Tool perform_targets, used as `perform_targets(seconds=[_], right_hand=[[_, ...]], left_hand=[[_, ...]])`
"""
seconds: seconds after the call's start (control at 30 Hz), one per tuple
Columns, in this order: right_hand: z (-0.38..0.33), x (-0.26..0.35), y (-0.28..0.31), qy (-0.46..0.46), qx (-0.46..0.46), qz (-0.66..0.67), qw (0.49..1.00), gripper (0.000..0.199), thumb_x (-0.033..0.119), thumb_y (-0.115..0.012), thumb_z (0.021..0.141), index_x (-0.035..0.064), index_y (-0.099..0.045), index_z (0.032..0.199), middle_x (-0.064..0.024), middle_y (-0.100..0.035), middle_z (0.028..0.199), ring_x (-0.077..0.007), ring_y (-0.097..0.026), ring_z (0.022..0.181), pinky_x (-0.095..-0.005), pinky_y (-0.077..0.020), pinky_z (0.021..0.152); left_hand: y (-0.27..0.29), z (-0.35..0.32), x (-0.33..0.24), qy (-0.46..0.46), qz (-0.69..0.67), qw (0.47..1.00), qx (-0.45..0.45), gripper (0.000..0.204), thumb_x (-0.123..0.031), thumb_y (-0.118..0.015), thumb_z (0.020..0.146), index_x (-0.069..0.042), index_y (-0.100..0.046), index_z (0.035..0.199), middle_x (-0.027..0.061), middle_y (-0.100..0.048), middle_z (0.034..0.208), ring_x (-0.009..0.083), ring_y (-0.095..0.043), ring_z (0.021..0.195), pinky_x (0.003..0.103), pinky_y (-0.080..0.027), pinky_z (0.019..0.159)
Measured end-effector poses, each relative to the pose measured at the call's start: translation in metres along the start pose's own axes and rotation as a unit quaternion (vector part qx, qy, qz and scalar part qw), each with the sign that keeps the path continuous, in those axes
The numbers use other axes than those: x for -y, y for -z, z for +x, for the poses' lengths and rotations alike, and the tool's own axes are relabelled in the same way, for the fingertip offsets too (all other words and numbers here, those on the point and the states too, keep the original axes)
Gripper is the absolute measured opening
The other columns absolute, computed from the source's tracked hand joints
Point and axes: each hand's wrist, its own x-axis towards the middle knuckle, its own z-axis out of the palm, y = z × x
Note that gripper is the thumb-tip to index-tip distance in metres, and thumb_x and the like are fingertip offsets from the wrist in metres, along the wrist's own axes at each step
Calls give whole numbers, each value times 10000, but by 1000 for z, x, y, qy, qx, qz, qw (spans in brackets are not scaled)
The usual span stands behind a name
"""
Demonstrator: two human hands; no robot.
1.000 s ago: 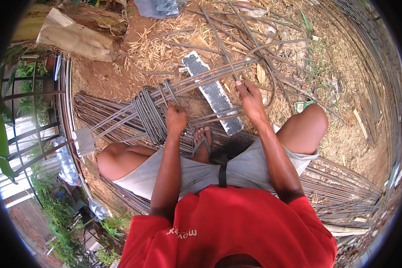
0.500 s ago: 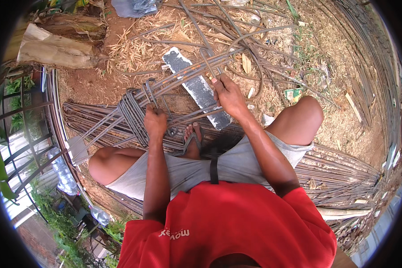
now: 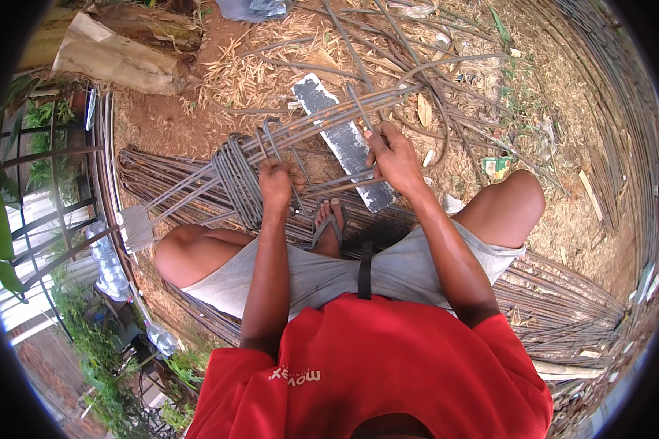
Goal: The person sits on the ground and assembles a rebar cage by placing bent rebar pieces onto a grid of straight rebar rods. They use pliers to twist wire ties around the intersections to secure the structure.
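I squat over a bundle of long thin steel rods (image 3: 322, 128) laid across a flat grey block (image 3: 344, 139). My left hand (image 3: 277, 183) is closed around the bent end of a rod beside a stack of steel stirrup rings (image 3: 236, 179) threaded on the bundle. My right hand (image 3: 392, 155) grips a thin rod over the grey block. One foot in a sandal (image 3: 329, 227) rests on the rods below my hands.
More rods lie flat under me (image 3: 564, 293) and loose bent ones are scattered on dry straw at the top (image 3: 388, 36). A crumpled brown sack (image 3: 117, 58) lies top left. A metal fence with plants (image 3: 44, 190) runs along the left.
Both hands have shifted slightly along the rod bundle, the left staying by the stirrup rings, the right staying over the grey block. The camera view has moved a little.
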Motion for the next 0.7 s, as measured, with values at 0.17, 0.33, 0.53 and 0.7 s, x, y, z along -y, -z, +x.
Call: perform_targets(seconds=[0.17,0.33,0.53,0.7], right_hand=[[0,-3,-4,8,-8,17,1000,309,319,-615,1084,13,-656,1064,-106,-708,691,-208,-649,513,-395,-509,561],[-1,0,-4,5,-9,9,1000,311,316,-608,1089,11,-653,1040,-114,-716,687,-216,-668,524,-401,-520,569],[-2,16,4,6,51,4,999,310,319,-594,1102,15,-633,1051,-113,-714,682,-203,-659,518,-395,-515,560],[-14,30,-26,34,161,-33,986,309,329,-583,1116,23,-607,1072,-96,-695,673,-184,-638,501,-370,-491,517]], left_hand=[[3,-8,-18,100,-147,984,20,122,-190,-598,1044,-114,-504,1065,-18,-447,683,97,-397,488,274,-313,420],[-2,-15,-23,97,-165,981,29,220,-279,-595,1086,-165,-474,942,-71,-325,627,60,-273,458,257,-198,408],[1,-30,-36,78,-174,981,44,213,-276,-603,1101,-183,-472,961,-74,-334,640,47,-288,458,249,-192,402],[11,-48,-45,59,-181,981,43,242,-280,-585,1117,-177,-468,932,-87,-314,610,41,-237,436,245,-173,382]])
